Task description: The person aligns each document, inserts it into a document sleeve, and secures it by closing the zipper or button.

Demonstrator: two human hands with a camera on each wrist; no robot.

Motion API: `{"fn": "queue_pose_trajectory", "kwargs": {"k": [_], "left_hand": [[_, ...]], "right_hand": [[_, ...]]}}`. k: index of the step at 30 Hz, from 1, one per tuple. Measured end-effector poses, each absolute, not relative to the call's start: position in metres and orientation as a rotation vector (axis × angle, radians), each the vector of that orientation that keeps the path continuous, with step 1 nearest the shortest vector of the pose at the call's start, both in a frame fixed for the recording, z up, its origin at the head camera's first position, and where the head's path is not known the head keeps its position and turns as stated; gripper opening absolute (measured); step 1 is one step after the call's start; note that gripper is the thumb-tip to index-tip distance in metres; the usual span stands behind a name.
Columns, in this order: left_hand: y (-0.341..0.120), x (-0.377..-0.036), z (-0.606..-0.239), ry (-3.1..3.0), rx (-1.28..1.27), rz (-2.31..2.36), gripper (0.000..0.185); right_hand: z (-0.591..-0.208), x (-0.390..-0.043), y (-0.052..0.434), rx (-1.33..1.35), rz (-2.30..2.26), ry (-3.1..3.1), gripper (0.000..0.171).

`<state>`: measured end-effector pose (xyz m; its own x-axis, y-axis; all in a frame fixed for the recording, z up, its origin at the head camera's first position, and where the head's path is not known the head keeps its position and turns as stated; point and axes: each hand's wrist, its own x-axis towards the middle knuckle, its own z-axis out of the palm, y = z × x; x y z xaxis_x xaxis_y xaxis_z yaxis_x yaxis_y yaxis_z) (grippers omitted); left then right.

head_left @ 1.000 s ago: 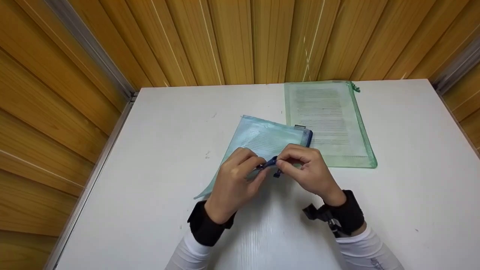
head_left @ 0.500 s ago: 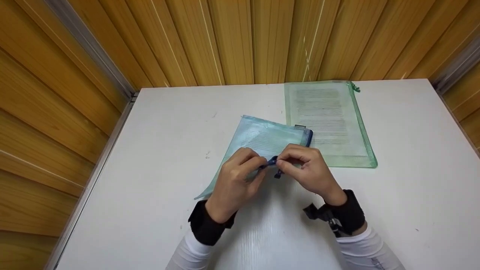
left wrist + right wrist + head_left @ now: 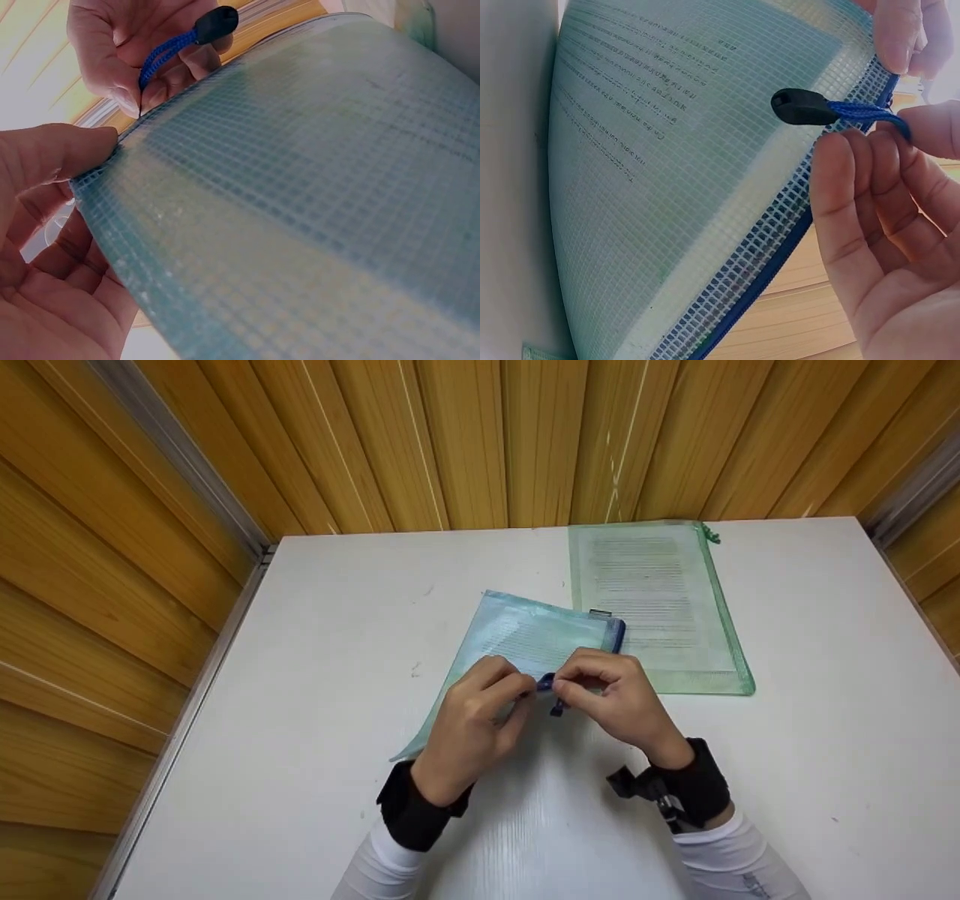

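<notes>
Over the last second almost nothing has shifted: the left hand (image 3: 469, 720) has crept a touch toward 3 o'clock, so its thumb now covers more of the dark blue zip edge, while the right hand (image 3: 619, 701) keeps the same pose; this looks like a slow stage of working the zip along, with the slider barely moved. The left hand pinches the near edge of the pale blue mesh zip pouch with a printed sheet inside (image 3: 525, 641), thumb pressed on the corner in the left wrist view, and the right hand pinches the blue braided cord pull with a black tip (image 3: 832, 110) between thumb and fingers. The pouch sits at the centre of the white surface (image 3: 300, 660), its near edge lifted by both hands and its far edge resting down. At 1 o'clock from it lies a green mesh zip pouch holding a printed page (image 3: 652, 600), flat, its near left corner tucked under or just touching the blue one. Ribbed wooden wall panels (image 3: 465, 435) close the surface in at 12, 9 and 3 o'clock. Nothing blocks the hands
</notes>
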<state>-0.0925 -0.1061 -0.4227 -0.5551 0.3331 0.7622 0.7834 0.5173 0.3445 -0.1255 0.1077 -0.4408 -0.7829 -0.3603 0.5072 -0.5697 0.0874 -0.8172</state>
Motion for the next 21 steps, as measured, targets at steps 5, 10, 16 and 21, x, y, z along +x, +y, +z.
{"fn": "queue_pose_trajectory", "kwargs": {"k": [5,10,16,21], "left_hand": [[-0.1064,-0.0922,-0.4217,-2.132,-0.911,-0.915,0.019],[-0.1091,-0.0913,-0.4196,-2.140,-0.906,-0.903,0.020],[-0.1099,-0.0907,-0.4175,-2.147,-0.912,-0.912,0.025],[-0.1096,-0.0906,-0.4178,-2.167,-0.917,-0.969,0.028]], "right_hand": [[-0.4425,-0.1286,0.1097,0.933,1.830,-2.186,0.016],[-0.4431,-0.1319,0.1116,0.862,1.839,-2.236,0.014],[-0.4425,-0.1330,0.1134,0.852,1.820,-2.242,0.015],[-0.4429,-0.1338,0.1148,0.854,1.776,-2.247,0.015]]}}
